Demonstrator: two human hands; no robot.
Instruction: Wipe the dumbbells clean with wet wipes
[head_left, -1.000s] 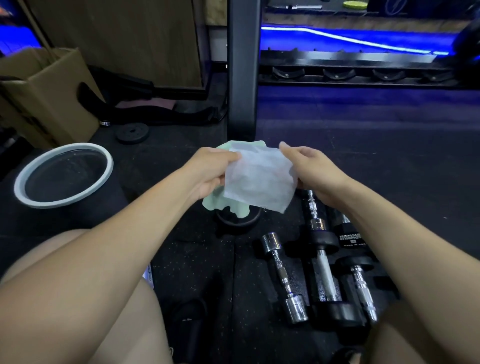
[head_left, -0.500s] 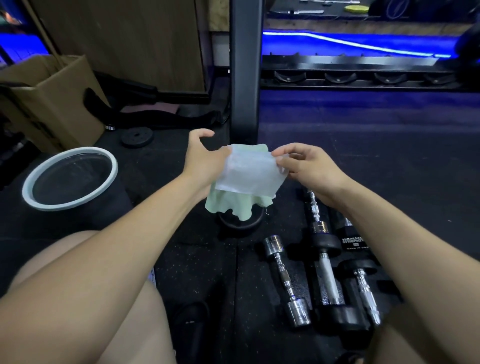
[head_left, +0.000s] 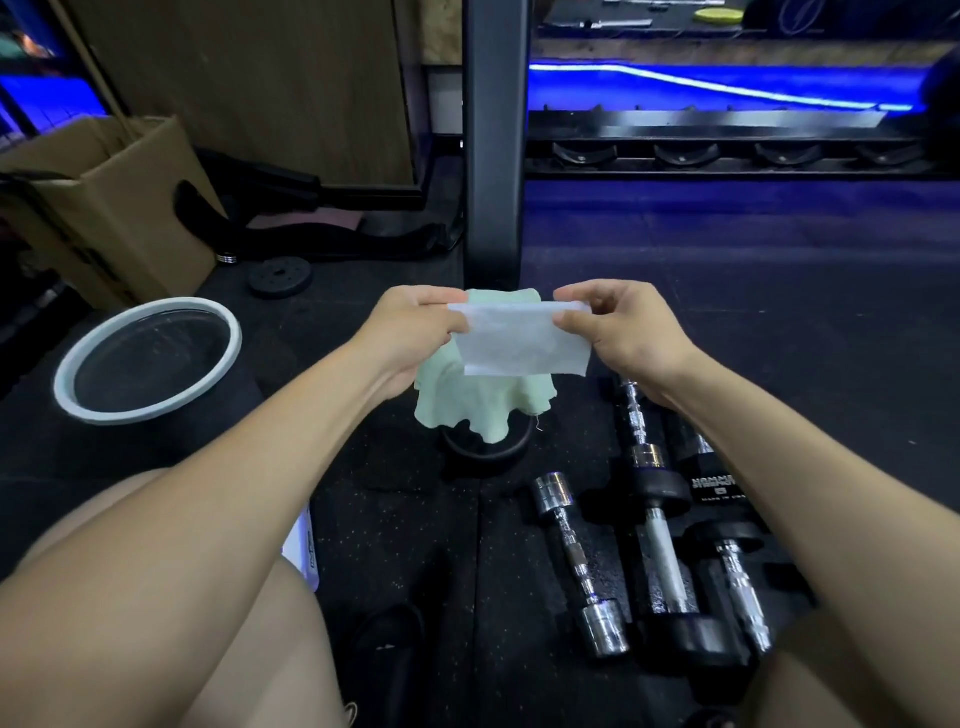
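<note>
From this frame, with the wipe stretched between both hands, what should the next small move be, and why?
Probably lower the white wet wipe onto the small chrome dumbbell and start rubbing. Both the left hand and the right hand pinch the wipe's top corners, so it hangs open in the air, touching no dumbbell. The dumbbells lie on the floor just below and to the right.

Left hand (head_left: 415, 332) and right hand (head_left: 628, 332) raised level, each grip pinched closed.
</note>
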